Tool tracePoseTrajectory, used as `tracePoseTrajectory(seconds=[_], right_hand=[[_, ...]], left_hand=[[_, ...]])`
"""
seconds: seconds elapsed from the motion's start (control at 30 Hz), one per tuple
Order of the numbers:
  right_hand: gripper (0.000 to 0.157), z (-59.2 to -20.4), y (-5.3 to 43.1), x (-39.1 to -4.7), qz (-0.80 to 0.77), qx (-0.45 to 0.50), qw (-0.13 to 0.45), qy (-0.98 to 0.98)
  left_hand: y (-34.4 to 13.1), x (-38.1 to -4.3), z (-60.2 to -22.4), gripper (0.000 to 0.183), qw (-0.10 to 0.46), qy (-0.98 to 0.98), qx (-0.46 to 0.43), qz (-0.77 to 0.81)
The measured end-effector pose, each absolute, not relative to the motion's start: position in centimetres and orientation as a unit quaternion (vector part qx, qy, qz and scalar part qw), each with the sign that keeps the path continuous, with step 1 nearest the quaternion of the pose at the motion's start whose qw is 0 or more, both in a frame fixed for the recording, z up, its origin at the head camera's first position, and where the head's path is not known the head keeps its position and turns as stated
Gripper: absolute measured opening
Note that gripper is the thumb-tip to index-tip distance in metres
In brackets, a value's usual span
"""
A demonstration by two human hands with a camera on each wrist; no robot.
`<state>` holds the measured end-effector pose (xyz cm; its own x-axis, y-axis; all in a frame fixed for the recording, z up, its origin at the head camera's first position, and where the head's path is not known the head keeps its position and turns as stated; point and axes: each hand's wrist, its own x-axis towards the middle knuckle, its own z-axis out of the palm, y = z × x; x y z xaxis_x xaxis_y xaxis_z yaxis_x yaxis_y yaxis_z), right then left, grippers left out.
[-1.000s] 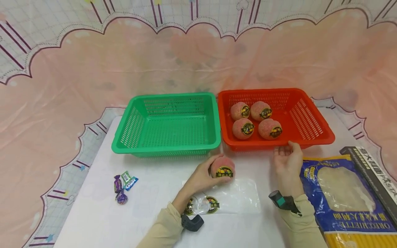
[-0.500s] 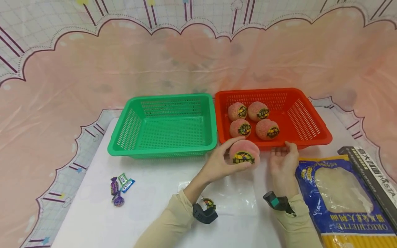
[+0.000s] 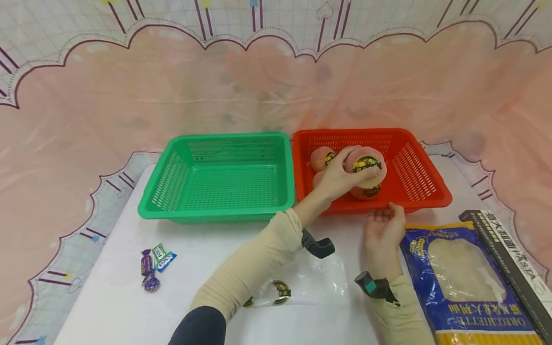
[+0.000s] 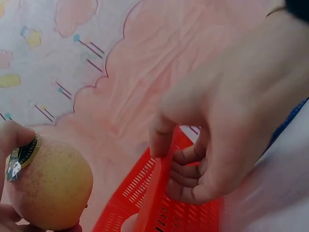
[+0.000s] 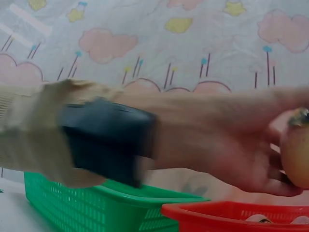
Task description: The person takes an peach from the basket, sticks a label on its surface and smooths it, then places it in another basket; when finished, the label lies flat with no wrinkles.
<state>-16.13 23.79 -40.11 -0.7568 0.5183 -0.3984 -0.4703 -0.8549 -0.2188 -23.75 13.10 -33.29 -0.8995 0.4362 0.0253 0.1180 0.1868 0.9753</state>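
Observation:
My left hand (image 3: pixel 336 179) holds a pink peach (image 3: pixel 377 155) with a black-and-gold label, thumb and fingers around its sides, above the red basket (image 3: pixel 424 201). In the left wrist view this peach (image 4: pixel 60 179) shows a yellow underside. Inside the basket sit other labelled peaches (image 3: pixel 320 159), partly covered by the left hand and the held fruit. At the basket's front side, my right hand (image 3: pixel 383 239) grips the rim. Its thumb lies over the rim and its fingers curl against the outer wall, as the left wrist view shows.
Left of the red basket stands a green basket (image 3: pixel 215 214). Several wrapped candies (image 3: pixel 146 263) lie at the table's left. A clear plastic bag (image 3: pixel 319 282) with round labels lies in front. On the right are a blue orecchiette bag (image 3: pixel 467 268) and a black-and-white pasta box (image 3: pixel 502 254).
The left hand has carried the peach from above the clear bag, forward and to the right, over the red basket. The right hand keeps its place at the basket's front rim.

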Motion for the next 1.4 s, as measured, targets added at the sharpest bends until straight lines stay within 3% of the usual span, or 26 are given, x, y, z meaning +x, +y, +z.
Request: tracePoseTrajectory(seconds=[0.13,0.4,0.6,0.9,1.13,1.4], right_hand=[[0.051,-40.5,23.7,-16.6,0.936,-0.213,0.273,-0.060],[0.057,-40.9,23.9,-16.4,0.940,-0.189,0.278,-0.057],[0.050,-41.2,23.3,-16.4,0.940,-0.184,0.279,-0.071],[0.030,-40.6,23.1,-15.9,0.947,-0.175,0.263,-0.049],[0.011,-40.3,23.1,-15.8,0.949,-0.176,0.256,-0.046],[0.008,-40.6,23.4,-15.8,0.947,-0.181,0.261,-0.043]], left_hand=[[15.0,-25.9,-33.6,0.065,0.155,0.745,0.161,0.628],[18.6,-28.8,-35.2,0.064,0.147,0.773,0.156,0.597],[20.5,-29.6,-35.4,0.064,0.133,0.795,0.175,0.565],[22.6,-29.8,-35.8,0.056,0.136,0.815,0.136,0.547],[23.4,-30.4,-36.0,0.061,0.136,0.833,0.125,0.521],[24.4,-30.7,-36.6,0.062,0.152,0.853,0.136,0.481]])
